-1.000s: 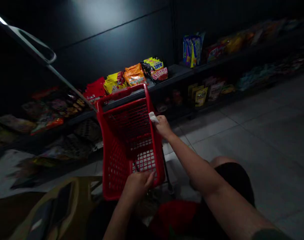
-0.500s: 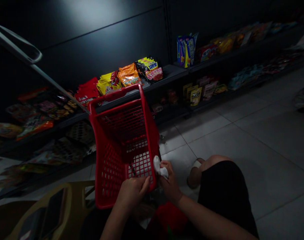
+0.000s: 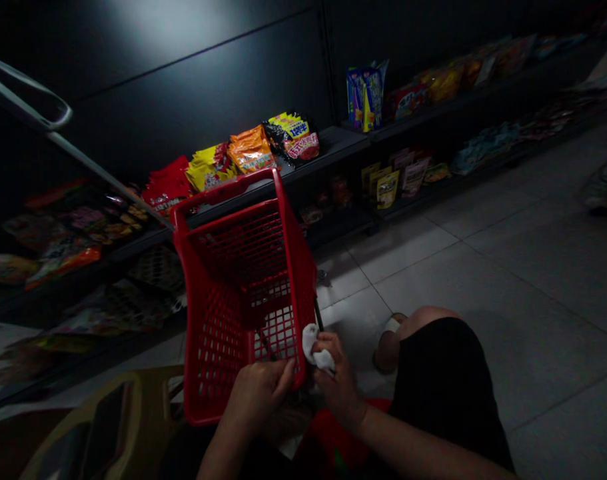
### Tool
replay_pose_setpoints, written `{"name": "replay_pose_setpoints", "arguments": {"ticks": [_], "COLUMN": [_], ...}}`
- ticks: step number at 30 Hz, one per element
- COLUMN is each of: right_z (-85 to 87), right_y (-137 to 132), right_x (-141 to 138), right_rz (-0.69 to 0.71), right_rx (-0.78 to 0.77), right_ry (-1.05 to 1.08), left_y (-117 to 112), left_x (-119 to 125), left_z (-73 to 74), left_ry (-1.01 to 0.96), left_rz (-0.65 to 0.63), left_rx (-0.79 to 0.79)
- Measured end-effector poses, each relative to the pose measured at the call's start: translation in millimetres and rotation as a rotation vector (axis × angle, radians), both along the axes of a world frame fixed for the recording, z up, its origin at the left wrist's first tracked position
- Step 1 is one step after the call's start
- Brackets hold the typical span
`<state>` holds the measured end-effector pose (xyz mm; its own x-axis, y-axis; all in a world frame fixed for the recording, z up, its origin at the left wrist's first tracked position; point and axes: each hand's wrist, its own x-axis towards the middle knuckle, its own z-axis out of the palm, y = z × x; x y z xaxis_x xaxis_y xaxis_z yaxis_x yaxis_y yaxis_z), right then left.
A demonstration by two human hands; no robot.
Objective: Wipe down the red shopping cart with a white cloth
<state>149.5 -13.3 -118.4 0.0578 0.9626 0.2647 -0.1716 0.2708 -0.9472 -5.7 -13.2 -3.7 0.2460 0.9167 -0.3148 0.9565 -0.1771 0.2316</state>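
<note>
The red plastic shopping basket (image 3: 292, 247) leans away at 12 o'clock, its far end rising in front of the shelf (image 3: 328, 143) of snack packets (image 3: 250, 150). The left hand (image 3: 257, 398) has a closed grip on its near rim; the right hand (image 3: 339, 380), at 3 o'clock from it, pinches a white cloth (image 3: 314, 350) against the rim's corner. If that left grip slackens, the tilted basket could slide or tip toward the packets. A hard rub could snag the cloth in the mesh (image 3: 278, 333), and the dim light could hide missed dirt.
</note>
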Motion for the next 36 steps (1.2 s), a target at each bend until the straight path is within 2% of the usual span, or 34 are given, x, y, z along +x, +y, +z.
{"name": "replay_pose_setpoints", "arguments": {"ticks": [2,6,8,9,11,15,17,18,20,23,25,27,30,32,34,36], "right_z": [4.9,21.2,27.9,29.8,29.9,22.0,18.0,16.2,12.2,5.9,1.6,-3.7,-17.1,-29.8,-42.1,-47.5], "right_y": [19,122,162,171,166,96,71,68,83,129,144,132,89,71,73,85], "right_x": [-2,-4,-1,0,5,13,17,19,22,22,16,8,-2,-3,1,5], "right_rz": [-0.045,-0.216,-0.183,-0.145,-0.087,-0.04,0.029,0.06,0.049,-0.118,-0.144,-0.108,-0.119,-0.111,-0.097,-0.098], "right_rx": [-0.012,-0.076,-0.118,-0.135,-0.132,0.082,0.182,0.214,0.214,0.004,-0.142,-0.157,-0.048,-0.039,-0.149,-0.286], "right_ry": [0.017,0.049,0.032,0.008,-0.052,-0.102,-0.088,-0.081,-0.063,-0.041,-0.056,-0.068,-0.032,-0.022,-0.031,-0.035], "left_y": [1,1,0,-1,-2,0,5,8,15,22,23,22,21,22,22,23], "left_x": [0,4,5,5,5,6,12,16,26,38,41,41,36,32,28,25], "left_z": [0.4,2.9,4.8,5.7,7.3,7.4,6.0,5.3,4.4,5.1,5.8,5.5,2.6,-0.3,-2.9,-4.3], "left_ry": [0.012,0.041,0.038,0.024,-0.051,-0.31,-0.415,-0.454,-0.486,-0.435,-0.401,-0.395,-0.437,-0.463,-0.474,-0.477], "left_rz": [-0.002,-0.002,0.012,0.027,0.078,0.225,0.288,0.294,0.257,0.208,0.231,0.252,0.244,0.224,0.203,0.192], "left_rx": [0.001,0.019,0.007,-0.008,-0.048,-0.064,-0.036,-0.027,-0.027,-0.036,-0.035,-0.044,-0.053,-0.044,-0.031,-0.024]}}
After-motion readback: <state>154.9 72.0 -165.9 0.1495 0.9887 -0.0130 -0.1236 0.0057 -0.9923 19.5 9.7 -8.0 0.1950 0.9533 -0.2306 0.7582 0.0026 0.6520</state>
